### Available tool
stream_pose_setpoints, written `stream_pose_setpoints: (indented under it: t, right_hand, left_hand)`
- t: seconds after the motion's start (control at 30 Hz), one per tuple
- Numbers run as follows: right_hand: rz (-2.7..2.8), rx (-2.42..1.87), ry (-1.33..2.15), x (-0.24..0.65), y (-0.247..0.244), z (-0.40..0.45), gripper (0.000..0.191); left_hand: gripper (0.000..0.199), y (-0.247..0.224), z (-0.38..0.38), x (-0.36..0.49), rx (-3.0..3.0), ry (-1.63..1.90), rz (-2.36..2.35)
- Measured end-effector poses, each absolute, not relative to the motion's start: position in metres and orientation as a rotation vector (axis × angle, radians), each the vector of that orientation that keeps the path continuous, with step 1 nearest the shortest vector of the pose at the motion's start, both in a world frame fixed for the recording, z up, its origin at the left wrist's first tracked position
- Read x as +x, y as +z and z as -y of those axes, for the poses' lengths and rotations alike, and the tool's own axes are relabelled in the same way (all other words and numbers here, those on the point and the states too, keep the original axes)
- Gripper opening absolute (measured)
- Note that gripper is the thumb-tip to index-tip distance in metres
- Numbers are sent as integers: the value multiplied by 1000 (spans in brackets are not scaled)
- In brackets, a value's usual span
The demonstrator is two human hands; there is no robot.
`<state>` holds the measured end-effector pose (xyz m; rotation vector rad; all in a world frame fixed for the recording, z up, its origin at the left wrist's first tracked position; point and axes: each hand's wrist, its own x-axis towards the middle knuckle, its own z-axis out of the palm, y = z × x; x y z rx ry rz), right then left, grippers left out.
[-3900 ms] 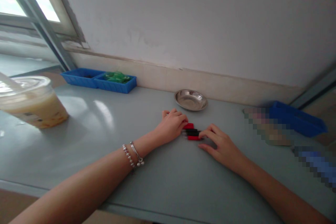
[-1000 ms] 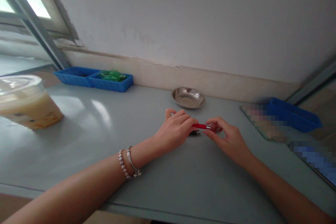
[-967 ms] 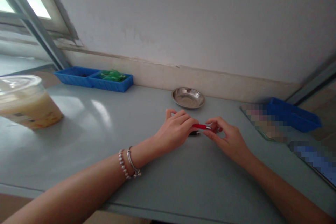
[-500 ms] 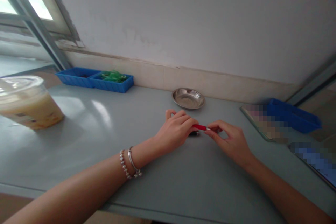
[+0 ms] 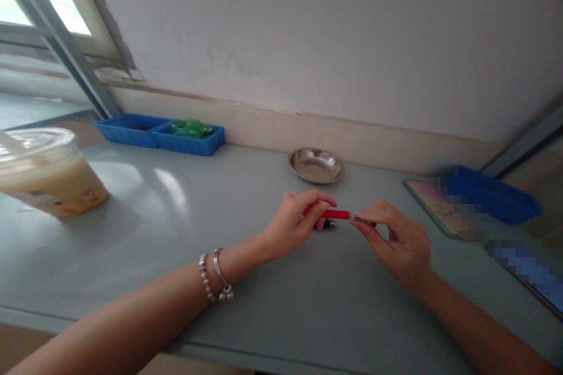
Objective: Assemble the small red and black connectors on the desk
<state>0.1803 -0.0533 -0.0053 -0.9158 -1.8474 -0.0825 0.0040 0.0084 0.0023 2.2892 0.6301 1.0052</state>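
A red pen-like barrel [image 5: 338,214] lies level between my two hands over the grey table. My left hand [image 5: 295,220] is closed around its left part, with thumb and fingers pinching it. At the barrel's right end my right hand [image 5: 398,240] pinches a small silver tip piece [image 5: 358,220] between thumb and forefinger. Just below the red barrel, a dark object [image 5: 328,224] with a pointed end rests on the table, partly hidden by my left hand.
A round metal dish [image 5: 316,166] stands behind my hands. Blue trays [image 5: 189,143] with green items are back left, a drink cup [image 5: 65,187] at left. A phone [image 5: 433,205], another blue tray [image 5: 492,196] and a second, blurred device [image 5: 528,281] are at right.
My right hand has shifted slightly right and turned, and more of the red barrel's right end shows. The fingers of my left hand have changed their hold on the barrel.
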Motion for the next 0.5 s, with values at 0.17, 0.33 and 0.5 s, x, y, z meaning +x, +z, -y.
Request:
stream_pose_setpoints:
  t: [0.17, 0.33, 0.5]
  right_hand:
    - [1874, -1178, -112, 180, -7, 53, 5]
    - [1942, -1314, -90, 179, -10, 53, 6]
    - [1964, -1415, -15, 180, -12, 54, 9]
  left_hand:
    - [21, 2, -14, 2, 2369, 1064, -862]
    - [16, -6, -29, -3, 2546, 938, -1193]
    - [17, -14, -44, -7, 2517, 849, -1371]
